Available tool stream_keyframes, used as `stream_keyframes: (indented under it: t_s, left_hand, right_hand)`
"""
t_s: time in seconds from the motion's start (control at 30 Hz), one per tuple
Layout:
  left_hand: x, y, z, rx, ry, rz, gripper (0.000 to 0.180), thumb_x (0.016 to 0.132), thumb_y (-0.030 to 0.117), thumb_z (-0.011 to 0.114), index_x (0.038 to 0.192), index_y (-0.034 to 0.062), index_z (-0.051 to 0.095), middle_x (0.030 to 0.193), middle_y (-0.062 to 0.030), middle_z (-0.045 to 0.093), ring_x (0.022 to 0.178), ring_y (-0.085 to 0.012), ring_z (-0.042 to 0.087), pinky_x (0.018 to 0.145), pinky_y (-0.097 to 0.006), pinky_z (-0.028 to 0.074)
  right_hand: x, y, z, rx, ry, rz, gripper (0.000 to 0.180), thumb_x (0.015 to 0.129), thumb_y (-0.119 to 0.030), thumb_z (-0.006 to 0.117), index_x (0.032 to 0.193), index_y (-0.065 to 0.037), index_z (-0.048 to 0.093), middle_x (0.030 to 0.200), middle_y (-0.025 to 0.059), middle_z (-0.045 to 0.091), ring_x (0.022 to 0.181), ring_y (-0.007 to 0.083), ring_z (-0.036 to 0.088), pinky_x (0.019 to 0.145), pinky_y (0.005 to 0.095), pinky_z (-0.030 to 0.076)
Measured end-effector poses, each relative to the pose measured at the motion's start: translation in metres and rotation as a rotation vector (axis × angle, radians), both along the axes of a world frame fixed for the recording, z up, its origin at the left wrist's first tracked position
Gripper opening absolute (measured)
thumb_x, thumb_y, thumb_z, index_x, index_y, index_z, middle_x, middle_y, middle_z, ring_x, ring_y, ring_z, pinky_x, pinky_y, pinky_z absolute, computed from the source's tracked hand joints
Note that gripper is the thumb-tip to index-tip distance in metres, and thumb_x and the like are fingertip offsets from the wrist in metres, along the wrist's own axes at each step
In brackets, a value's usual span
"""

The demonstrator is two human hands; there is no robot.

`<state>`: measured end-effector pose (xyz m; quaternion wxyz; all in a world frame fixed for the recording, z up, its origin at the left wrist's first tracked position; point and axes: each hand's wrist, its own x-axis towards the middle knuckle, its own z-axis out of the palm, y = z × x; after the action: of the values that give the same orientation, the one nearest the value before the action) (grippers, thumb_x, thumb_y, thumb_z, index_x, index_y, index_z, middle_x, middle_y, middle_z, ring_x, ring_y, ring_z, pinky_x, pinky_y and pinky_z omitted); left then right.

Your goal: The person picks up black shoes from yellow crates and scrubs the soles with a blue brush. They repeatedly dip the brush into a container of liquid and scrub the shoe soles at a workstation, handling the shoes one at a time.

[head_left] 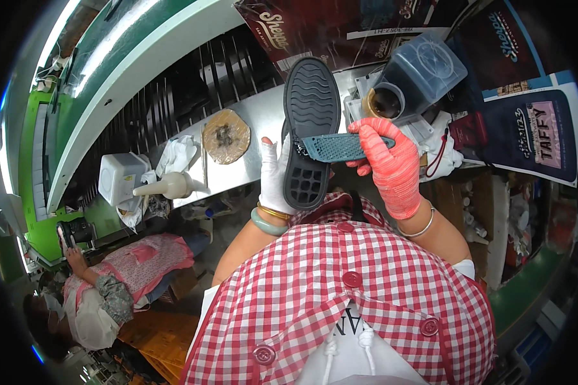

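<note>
My left hand, in a white glove, grips a black shoe sole held upright in front of my chest. Its thumb stands up along the sole's left edge, while the fingers are hidden behind. Wavy ridges mark the sole's upper part and square cells its heel. In a coral knit glove, my right hand pinches a flat teal brush with a textured handle. The brush lies across the sole's middle, its dark bristly end by the left edge; whether it touches cannot be made out.
Right of the sole, a clear plastic container lies tilted beside a cup of dark liquid. The metal bench holds a yellowish disc, a nozzle bottle and a white jug. Dark slats run behind. Another person works at left.
</note>
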<state>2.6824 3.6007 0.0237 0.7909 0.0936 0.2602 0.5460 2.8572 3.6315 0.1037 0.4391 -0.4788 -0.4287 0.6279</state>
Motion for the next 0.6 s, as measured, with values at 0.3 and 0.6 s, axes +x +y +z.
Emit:
stream_keyframes:
  t_s: [0.3,0.6]
  left_hand:
    - [0.01,0.01,0.01,-0.085,-0.021,0.112,0.08,0.084,0.072,0.026,0.137,0.012,0.034,0.127,-0.0138,0.048,0.108,-0.0305,0.053,0.092,-0.045,0.043]
    - [0.013,0.016,0.003,-0.01,-0.104,0.052,0.079,0.084,0.072,0.027,0.135,0.0119,0.036,0.125,-0.0158,0.048,0.109,-0.0341,0.052,0.09,-0.049,0.045]
  right_hand:
    - [0.001,-0.013,0.001,0.016,-0.033,0.018,0.019,0.09,-0.019,0.056,0.098,-0.004,0.064,0.079,0.0045,0.064,0.06,0.0089,0.061,0.048,0.0184,0.044]
    - [0.006,-0.021,0.013,0.038,-0.091,0.058,0.019,0.09,-0.016,0.056,0.096,0.0,0.064,0.077,0.0051,0.063,0.06,0.0091,0.06,0.051,0.0203,0.047]
